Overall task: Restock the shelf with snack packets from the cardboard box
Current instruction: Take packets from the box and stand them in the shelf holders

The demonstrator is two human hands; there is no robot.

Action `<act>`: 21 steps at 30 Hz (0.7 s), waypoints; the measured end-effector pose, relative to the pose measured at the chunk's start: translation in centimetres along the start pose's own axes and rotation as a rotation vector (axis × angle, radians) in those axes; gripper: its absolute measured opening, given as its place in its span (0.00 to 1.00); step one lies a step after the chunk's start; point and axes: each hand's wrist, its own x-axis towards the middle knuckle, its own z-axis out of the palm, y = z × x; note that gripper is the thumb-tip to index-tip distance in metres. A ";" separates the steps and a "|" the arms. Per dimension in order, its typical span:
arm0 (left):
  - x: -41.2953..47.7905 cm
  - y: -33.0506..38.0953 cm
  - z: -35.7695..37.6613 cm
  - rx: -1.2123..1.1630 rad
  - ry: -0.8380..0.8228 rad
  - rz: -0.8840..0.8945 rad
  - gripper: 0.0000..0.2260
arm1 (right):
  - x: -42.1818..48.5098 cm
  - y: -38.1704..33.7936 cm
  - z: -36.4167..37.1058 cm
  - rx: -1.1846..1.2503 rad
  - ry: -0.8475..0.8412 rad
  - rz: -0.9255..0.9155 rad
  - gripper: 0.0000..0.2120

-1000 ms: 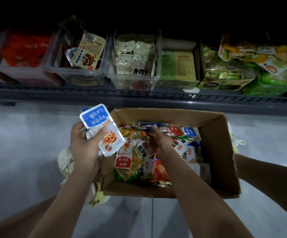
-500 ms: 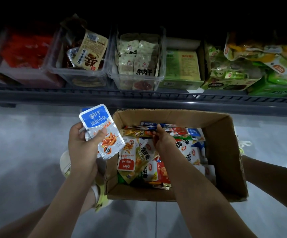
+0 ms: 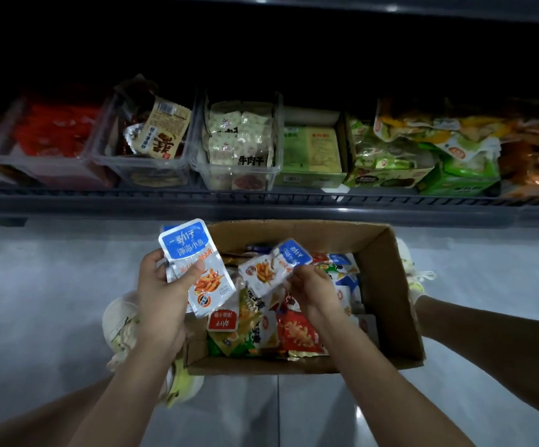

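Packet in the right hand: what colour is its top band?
Blue, on the packet in the right hand; head view.

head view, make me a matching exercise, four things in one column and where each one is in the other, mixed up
Things:
1. upright blue-topped packet
2. tilted blue-topped packet
3. red packet
4. clear bin of pale packets

Places:
A. lying in the cardboard box
B. standing on the shelf
C. held in the left hand
D. pinched by the right hand

Pairs: 1-C, 2-D, 3-A, 4-B
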 end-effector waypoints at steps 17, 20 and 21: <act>-11.0 14.1 2.8 0.073 -0.419 0.264 0.23 | -19.8 -14.0 0.5 -0.270 -0.388 -0.515 0.18; -12.3 17.1 3.5 -0.009 -0.394 0.302 0.20 | -21.9 -16.1 1.0 -0.242 -0.383 -0.588 0.18; -12.7 18.1 3.9 -0.013 -0.386 0.331 0.19 | -22.6 -16.8 1.0 -0.231 -0.393 -0.600 0.17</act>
